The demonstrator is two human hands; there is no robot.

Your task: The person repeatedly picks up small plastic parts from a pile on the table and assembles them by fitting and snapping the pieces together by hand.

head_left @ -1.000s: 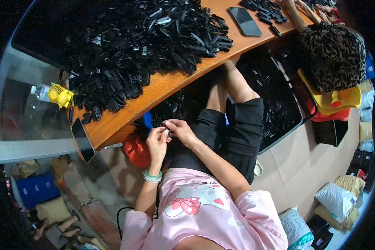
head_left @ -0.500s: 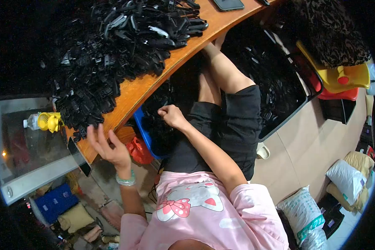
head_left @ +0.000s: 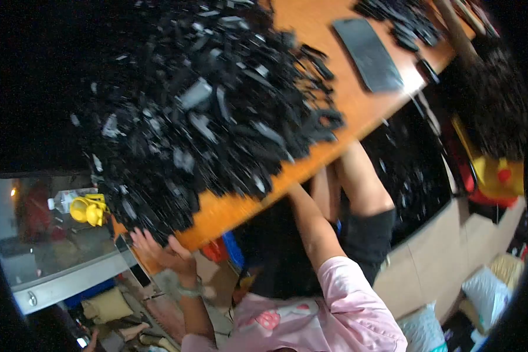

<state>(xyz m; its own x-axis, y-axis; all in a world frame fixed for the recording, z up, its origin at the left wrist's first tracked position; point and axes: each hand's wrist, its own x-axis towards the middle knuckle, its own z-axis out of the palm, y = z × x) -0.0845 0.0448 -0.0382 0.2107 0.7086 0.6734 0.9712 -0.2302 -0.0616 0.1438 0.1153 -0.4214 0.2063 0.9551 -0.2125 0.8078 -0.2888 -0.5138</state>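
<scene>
A large heap of small black plastic parts (head_left: 217, 111) covers much of the orange wooden table (head_left: 311, 170); blur hides their exact kind. My left hand (head_left: 167, 253) is by the near left corner of the table, just below the heap's edge. Its fingers are stretched and apart, with nothing seen in them. A bracelet (head_left: 190, 291) is on that wrist. My right forearm (head_left: 314, 226) reaches beneath the table edge, which hides my right hand and anything in it.
A dark phone (head_left: 369, 56) lies on the table, with more black parts (head_left: 402, 20) beyond it. Another person's arm (head_left: 454, 26) is at the upper right. A yellow object (head_left: 88, 210) and a bottle (head_left: 70, 199) stand left. White sacks (head_left: 487, 293) lie on the right floor.
The view has tilted up, showing more of the heap and table. My right hand has gone from above my lap to under the table edge. My left hand stays open near the corner.
</scene>
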